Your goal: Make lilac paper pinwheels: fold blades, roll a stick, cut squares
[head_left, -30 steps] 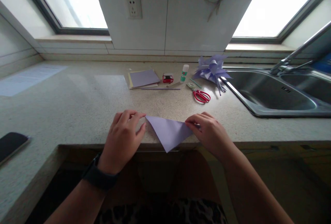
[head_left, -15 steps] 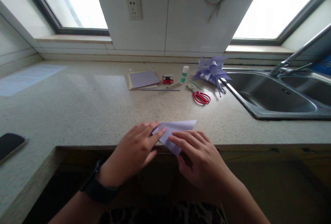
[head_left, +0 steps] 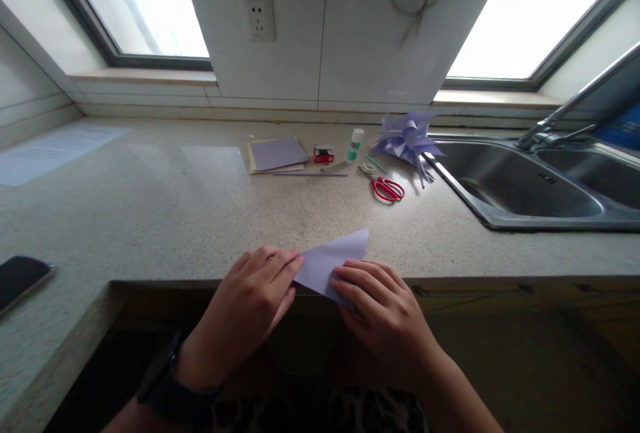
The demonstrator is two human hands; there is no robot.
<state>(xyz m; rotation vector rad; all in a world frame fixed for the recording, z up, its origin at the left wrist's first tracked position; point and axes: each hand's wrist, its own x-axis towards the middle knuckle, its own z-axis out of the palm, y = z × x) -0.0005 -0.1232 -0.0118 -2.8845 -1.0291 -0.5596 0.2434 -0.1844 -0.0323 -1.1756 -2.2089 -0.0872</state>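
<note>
Speckled stone is forming a wide counter (head_left: 195, 213), with a steel sink (head_left: 505, 165) sitting at the right. The left hand (head_left: 255, 293) is reaching in palm down, its fingers lying close together on one end of a lilac paper (head_left: 320, 265); whether they are gripping, I cannot tell. The right hand (head_left: 383, 303) is bending its fingers over the near right side, holding it. By the sink, a purple paper flower bundle (head_left: 407, 134) is looking finished. At the counter's front edge, the lilac paper is appearing only partly folded. Flat sheets (head_left: 280, 153) are lying stacked behind.
</note>
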